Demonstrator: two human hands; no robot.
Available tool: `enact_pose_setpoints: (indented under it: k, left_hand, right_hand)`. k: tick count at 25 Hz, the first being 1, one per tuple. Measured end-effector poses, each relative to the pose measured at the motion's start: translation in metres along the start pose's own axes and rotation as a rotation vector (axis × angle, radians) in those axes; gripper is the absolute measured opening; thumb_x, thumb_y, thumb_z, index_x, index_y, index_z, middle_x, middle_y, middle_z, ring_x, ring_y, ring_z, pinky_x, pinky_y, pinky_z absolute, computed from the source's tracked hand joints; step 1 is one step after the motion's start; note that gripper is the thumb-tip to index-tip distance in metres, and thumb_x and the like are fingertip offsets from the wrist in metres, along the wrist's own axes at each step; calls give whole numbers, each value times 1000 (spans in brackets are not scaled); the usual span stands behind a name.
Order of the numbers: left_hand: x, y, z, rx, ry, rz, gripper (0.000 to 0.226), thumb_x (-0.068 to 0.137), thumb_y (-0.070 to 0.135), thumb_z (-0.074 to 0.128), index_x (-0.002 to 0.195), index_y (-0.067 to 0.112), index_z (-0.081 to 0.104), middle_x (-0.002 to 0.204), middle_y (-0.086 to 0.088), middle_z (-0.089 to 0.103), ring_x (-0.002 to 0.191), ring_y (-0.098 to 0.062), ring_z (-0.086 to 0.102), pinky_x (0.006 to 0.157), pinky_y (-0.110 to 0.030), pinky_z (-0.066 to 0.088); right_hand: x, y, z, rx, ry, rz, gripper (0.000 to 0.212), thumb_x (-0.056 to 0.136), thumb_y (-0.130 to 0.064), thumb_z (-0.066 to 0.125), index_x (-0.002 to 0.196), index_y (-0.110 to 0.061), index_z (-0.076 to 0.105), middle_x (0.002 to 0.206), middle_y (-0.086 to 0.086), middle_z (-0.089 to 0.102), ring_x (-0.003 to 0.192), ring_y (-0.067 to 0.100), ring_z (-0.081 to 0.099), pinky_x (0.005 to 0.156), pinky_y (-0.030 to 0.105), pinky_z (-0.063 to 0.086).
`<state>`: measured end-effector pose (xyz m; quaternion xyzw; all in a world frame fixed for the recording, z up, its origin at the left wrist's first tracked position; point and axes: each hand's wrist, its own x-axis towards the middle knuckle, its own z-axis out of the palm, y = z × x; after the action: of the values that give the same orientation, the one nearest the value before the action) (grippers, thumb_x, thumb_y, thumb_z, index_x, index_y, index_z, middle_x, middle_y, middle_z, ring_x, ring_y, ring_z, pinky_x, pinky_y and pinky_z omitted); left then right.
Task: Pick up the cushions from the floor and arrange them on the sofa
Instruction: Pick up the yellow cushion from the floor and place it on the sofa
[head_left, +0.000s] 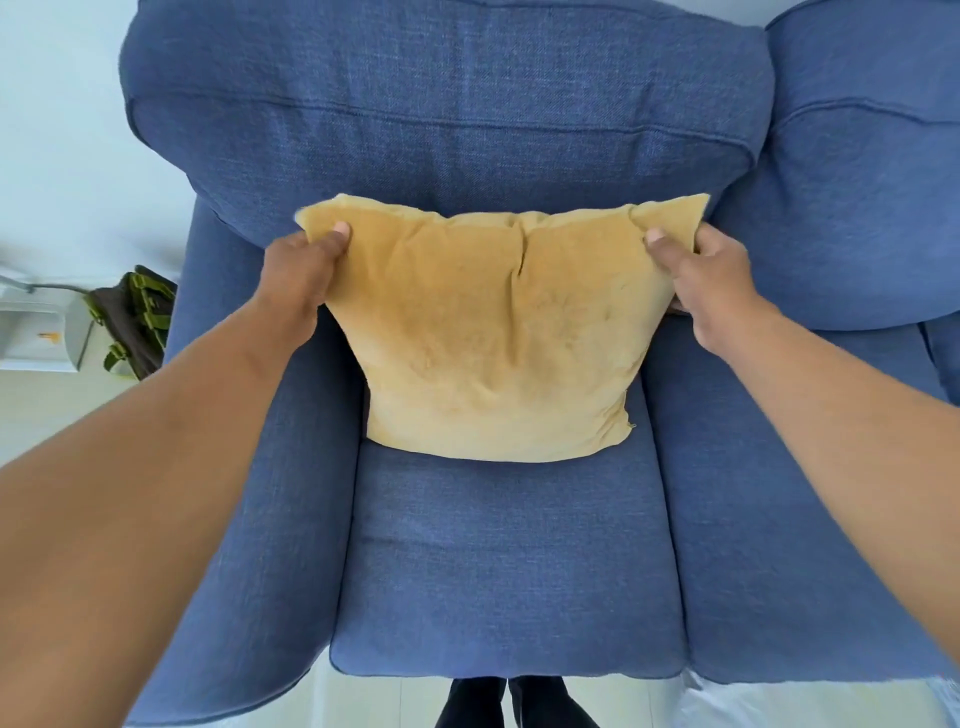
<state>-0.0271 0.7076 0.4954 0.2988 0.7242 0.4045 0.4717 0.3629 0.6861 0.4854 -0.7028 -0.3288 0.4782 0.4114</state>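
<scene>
A person's dark trouser legs (511, 704) stand at the front edge of a blue sofa (498, 571), seen from above. Two bare forearms reach forward over the seat cushion (506, 545). The left hand (304, 270) has its grip closed on the upper left corner of a mustard-yellow cushion (498, 338), thumb pressed on the front face. The right hand (698, 275) has its grip closed on the upper right corner in the same way, fingers wrapped behind the fabric. The cushion stands upright on the seat, its lower edge resting on the blue upholstery and its top leaning against the padded backrest (441, 104), centred between the two armrests. A second back cushion (857, 182) adjoins at right. Beyond the left armrest, a dark bag with green straps (137, 317) sits on the floor beside a white object (36, 327) by the wall.
</scene>
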Motion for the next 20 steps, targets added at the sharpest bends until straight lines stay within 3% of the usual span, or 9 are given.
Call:
enact_pose_setpoints:
  k: [2, 5, 8, 11, 14, 17, 19, 20]
  left_hand:
    - [-4, 3, -4, 58, 88, 115, 16, 98, 27, 72, 82, 28, 70, 85, 16, 70, 67, 10, 68, 62, -9, 53]
    - [-3, -5, -21, 114, 143, 227, 14, 94, 30, 72, 80, 28, 69, 92, 2, 68, 83, -11, 62, 79, -27, 56]
    - [-3, -11, -21, 132, 114, 157, 8, 96, 29, 74, 89, 24, 72, 101, 1, 73, 97, -16, 67, 93, -37, 60]
    - [-1, -7, -19, 106, 137, 95, 13, 96, 30, 75, 84, 29, 70, 101, 2, 72, 96, -18, 69, 84, -33, 62]
    - [-6, -8, -26, 167, 150, 76, 9, 97, 34, 72, 93, 26, 71, 106, -2, 74, 98, -23, 71, 76, -30, 59]
    - [-33, -19, -28, 260, 164, 94, 22, 97, 33, 67, 110, 19, 75, 101, 3, 75, 98, -22, 71, 95, -43, 60]
    - [-64, -30, -24, 334, 149, 96, 21, 97, 33, 61, 107, 22, 75, 95, 4, 74, 100, -29, 72, 95, -47, 59]
    - [-83, -36, -20, 364, 125, 99, 26, 99, 35, 59, 114, 21, 74, 103, 2, 75, 106, -29, 71, 94, -46, 58]
  right_hand:
    - [-1, -4, -9, -31, 40, -68, 14, 97, -28, 71, 109, -26, 77, 109, -9, 76, 103, 11, 71, 84, 32, 58]
    - [-3, -8, -21, 4, 122, -68, 11, 96, -26, 70, 91, -34, 75, 104, -9, 77, 104, 14, 70, 96, 40, 60]
    - [-6, -3, -12, 25, 121, 51, 16, 98, -24, 70, 87, -36, 72, 102, -12, 74, 101, 11, 69, 100, 47, 58]
    - [-8, -4, -4, 21, 140, 66, 10, 99, -28, 70, 89, -30, 70, 98, -11, 73, 95, 13, 69, 98, 50, 59]
    - [-17, -11, -6, -36, 169, 73, 17, 97, -37, 70, 96, -20, 70, 115, 9, 76, 119, 33, 69, 102, 60, 55]
    - [-35, -6, -16, -106, 187, 69, 16, 96, -43, 68, 87, -30, 66, 103, -2, 74, 106, 23, 70, 100, 52, 59]
    - [-54, 3, -25, -194, 186, 52, 14, 96, -46, 65, 92, -33, 68, 109, -1, 75, 102, 20, 68, 98, 48, 59]
    - [-66, 6, -30, -229, 179, 51, 20, 95, -48, 62, 100, -31, 71, 113, 1, 75, 102, 20, 68, 98, 48, 58]
